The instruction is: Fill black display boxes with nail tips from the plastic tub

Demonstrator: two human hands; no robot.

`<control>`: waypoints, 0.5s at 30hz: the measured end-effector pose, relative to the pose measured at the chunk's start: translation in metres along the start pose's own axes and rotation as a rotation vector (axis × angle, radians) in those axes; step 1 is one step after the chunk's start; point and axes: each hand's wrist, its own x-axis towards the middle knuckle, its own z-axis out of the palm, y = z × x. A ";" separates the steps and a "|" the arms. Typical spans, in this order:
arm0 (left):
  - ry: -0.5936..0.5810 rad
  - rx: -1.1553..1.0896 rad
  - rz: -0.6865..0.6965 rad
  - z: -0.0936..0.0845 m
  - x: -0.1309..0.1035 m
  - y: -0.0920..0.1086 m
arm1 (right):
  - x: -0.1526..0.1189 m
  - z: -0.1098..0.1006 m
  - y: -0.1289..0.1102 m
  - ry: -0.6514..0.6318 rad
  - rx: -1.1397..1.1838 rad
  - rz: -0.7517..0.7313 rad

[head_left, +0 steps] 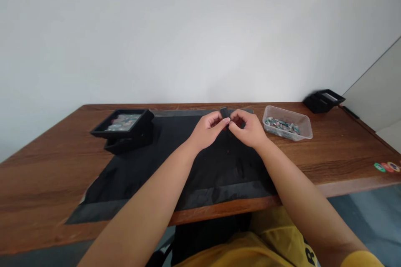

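Observation:
Both hands meet over the black mat (175,142), fingertips touching. My left hand (210,127) pinches at a small black piece (224,112), which sticks up between the hands. My right hand (246,127) is closed in a pinch against the left fingertips; what lies between its fingers is mostly hidden. Another dark bit shows beside the right fingers. To the right of my right hand, a clear plastic tub (302,127) holds many small greenish and reddish pieces (282,125).
Stacked black trays (142,127) stand at the mat's left, the top one holding flat pieces. More black trays (322,101) sit at the table's back right. Round stickers (387,167) lie near the right front edge. A wall rises behind the wooden table (56,154).

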 end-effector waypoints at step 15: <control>-0.097 0.285 0.037 -0.006 -0.004 0.008 | 0.001 -0.005 0.011 -0.124 0.054 -0.089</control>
